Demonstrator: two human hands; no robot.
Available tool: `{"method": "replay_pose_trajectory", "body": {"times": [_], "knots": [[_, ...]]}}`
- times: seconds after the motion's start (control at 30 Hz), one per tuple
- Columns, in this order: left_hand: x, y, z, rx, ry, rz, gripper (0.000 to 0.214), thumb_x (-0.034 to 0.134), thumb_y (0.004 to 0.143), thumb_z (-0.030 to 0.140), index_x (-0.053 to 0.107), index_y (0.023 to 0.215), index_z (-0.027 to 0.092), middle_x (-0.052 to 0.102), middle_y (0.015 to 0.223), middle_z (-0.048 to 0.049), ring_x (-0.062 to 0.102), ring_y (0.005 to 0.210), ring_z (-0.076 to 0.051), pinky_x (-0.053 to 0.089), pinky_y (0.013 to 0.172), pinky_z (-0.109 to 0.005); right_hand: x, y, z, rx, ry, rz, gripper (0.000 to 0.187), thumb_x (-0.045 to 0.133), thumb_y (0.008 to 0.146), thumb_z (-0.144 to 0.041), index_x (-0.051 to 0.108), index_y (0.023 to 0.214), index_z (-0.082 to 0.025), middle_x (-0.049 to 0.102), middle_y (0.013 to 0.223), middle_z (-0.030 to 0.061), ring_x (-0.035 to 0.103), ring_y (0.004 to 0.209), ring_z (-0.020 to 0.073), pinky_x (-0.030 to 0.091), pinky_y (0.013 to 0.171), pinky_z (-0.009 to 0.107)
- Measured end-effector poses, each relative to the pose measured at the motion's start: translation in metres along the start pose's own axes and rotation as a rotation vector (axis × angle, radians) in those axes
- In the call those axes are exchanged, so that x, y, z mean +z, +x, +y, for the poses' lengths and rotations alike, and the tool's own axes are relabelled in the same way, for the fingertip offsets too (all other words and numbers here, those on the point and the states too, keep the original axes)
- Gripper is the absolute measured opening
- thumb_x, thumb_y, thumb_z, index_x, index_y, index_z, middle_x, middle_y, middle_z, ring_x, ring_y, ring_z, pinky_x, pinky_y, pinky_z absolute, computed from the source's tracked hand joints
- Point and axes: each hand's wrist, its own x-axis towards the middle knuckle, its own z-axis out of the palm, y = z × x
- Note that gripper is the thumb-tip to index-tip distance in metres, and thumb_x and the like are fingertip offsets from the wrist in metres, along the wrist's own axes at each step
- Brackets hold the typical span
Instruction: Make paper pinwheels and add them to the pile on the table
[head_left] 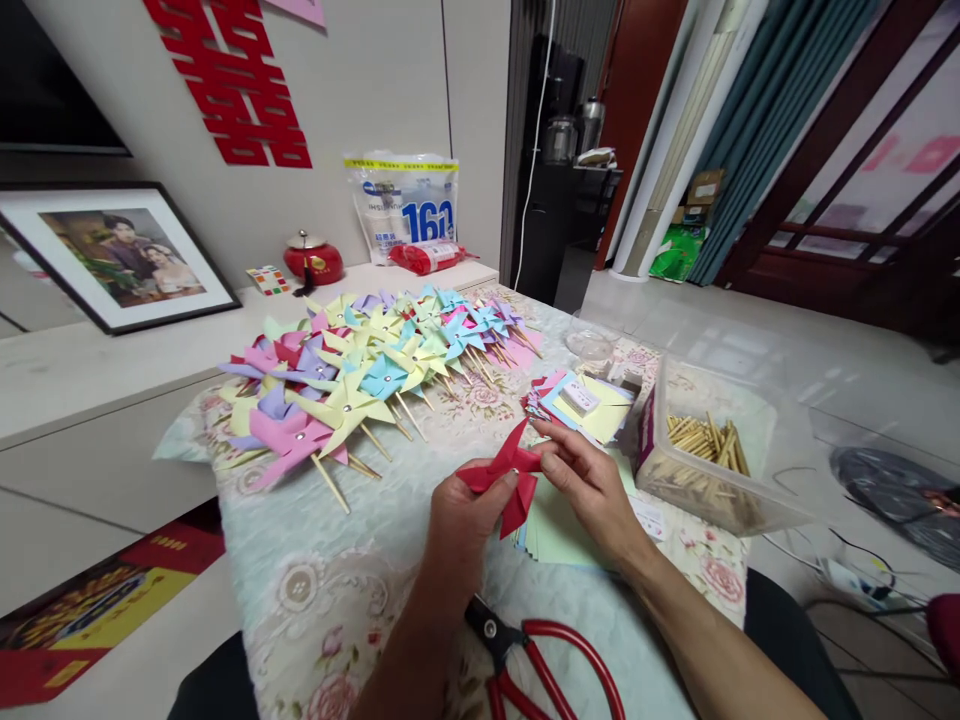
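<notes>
my left hand (469, 520) and right hand (589, 480) both pinch a folded red paper pinwheel (510, 475) above the floral tablecloth (322, 580), fingers closed on its flaps. finished pastel pinwheels on sticks (360, 375) lie ahead to the left, a clear box of wooden sticks (705, 450) is at my right, and red scissors (540, 655) lie near me.

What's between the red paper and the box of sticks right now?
In the head view, the right hand pinching the red paper fills that stretch, with pale green sheets lying under it, short of the box.
</notes>
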Motion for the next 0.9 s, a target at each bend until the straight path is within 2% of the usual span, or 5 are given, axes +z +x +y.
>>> {"method": "replay_pose_trajectory", "body": {"times": [0.33,0.5,0.7,0.8,0.9], "knots": [[0.001,0.005,-0.003,-0.039,-0.147,0.007,0.032,0.087,0.059,0.032,0.072,0.080,0.013,0.075,0.069,-0.0041,0.065,0.060,-0.015,0.052,0.063,-0.027,-0.015,-0.010,-0.032,-0.136,-0.306,0.200,0.027,0.057,0.096,-0.038,0.067,0.116,-0.023,0.075,0.105,0.0073,0.071,0.093,0.0222,0.054,0.085,0.037],[0.001,0.007,-0.005,-0.054,-0.205,0.045,0.034,0.089,0.055,0.032,0.072,0.077,0.013,0.075,0.069,-0.0045,0.065,0.062,-0.015,0.051,0.063,-0.027,-0.076,0.001,-0.074,-0.125,-0.590,0.372,0.024,0.065,0.088,-0.040,0.071,0.102,-0.021,0.075,0.093,0.0062,0.070,0.079,0.0210,0.053,0.074,0.033],[0.003,0.009,-0.011,-0.059,-0.218,0.018,0.036,0.088,0.057,0.036,0.072,0.078,0.012,0.075,0.070,-0.0060,0.065,0.061,-0.016,0.050,0.062,-0.027,-0.175,0.039,-0.067,0.158,-1.184,-0.040,0.016,0.059,0.078,-0.019,0.074,0.076,-0.021,0.074,0.070,0.0048,0.065,0.061,0.0200,0.044,0.059,0.028],[0.005,0.009,-0.012,-0.045,-0.213,0.008,0.034,0.087,0.059,0.035,0.073,0.078,0.011,0.075,0.069,-0.0059,0.063,0.060,-0.015,0.050,0.062,-0.027,-0.182,0.045,-0.045,0.125,-1.189,-0.128,0.032,0.054,0.066,0.000,0.077,0.072,-0.022,0.077,0.074,0.0051,0.068,0.063,0.0181,0.044,0.060,0.025],[0.005,0.008,-0.009,-0.026,-0.201,0.017,0.033,0.087,0.058,0.034,0.073,0.075,0.011,0.074,0.068,-0.0062,0.062,0.060,-0.015,0.049,0.061,-0.027,-0.163,0.042,-0.024,0.039,-1.247,-0.014,0.039,0.050,0.059,0.006,0.074,0.062,-0.023,0.072,0.059,0.0026,0.064,0.052,0.0162,0.040,0.052,0.023]]}}
